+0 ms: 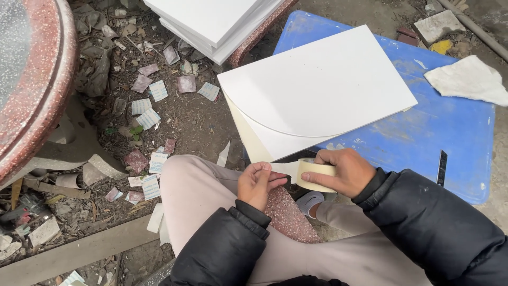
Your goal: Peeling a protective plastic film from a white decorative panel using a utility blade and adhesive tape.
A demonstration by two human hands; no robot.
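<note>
1. My right hand (344, 172) grips the cream roll of paper tape (313, 175) — my left hand (257, 182) pinches its loose end.
2. No tape sits on the white flat boards (317, 87) yet, I think.
3. They lie on the blue plastic bench (444, 137) — dirty ground with paper scraps (151, 111) all around.

Roll of masking tape (316, 175) with a drawn-out strip (283, 168).

I see a pale cream roll, held on edge just below the white panels' near corner — its free end is pulled leftward into a short, flat strip, level and taut.
</note>
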